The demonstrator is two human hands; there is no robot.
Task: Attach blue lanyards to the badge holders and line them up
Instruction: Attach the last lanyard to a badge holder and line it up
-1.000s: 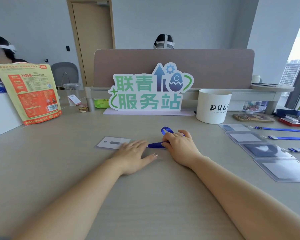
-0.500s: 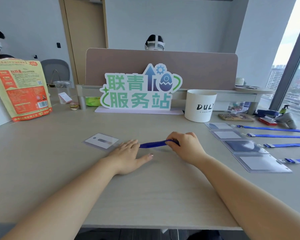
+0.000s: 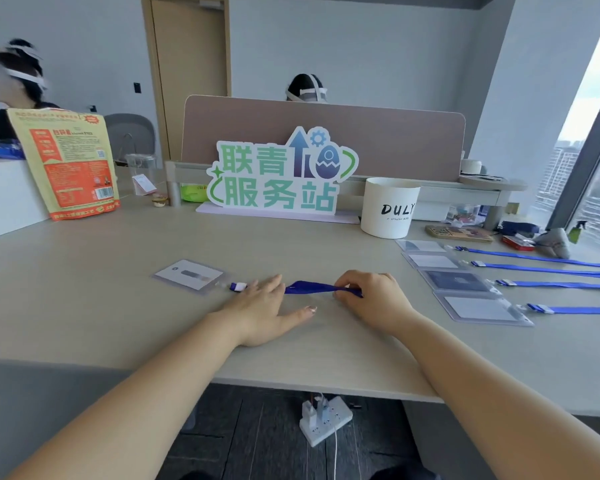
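A clear badge holder (image 3: 189,275) lies on the beige table (image 3: 84,292) left of centre, with a blue lanyard (image 3: 312,288) clipped to its right end. My left hand (image 3: 267,310) lies flat with straight fingers on the lanyard near the clip (image 3: 238,286). My right hand (image 3: 371,296) pinches the lanyard further right and holds it stretched between the hands. At the right lies a row of several badge holders (image 3: 478,308) with blue lanyards (image 3: 561,285) running off to the right.
A green and white sign (image 3: 278,178) and a white tub (image 3: 388,207) stand behind the work spot. An orange and yellow bag (image 3: 70,164) stands at the left. Small items crowd the far right corner. A power strip (image 3: 323,420) lies on the floor beyond the table's near edge.
My right hand has pulled the lanyard out straight to the right from a loop. The clip beside the holder has come into view. The camera has tilted down, showing the floor.
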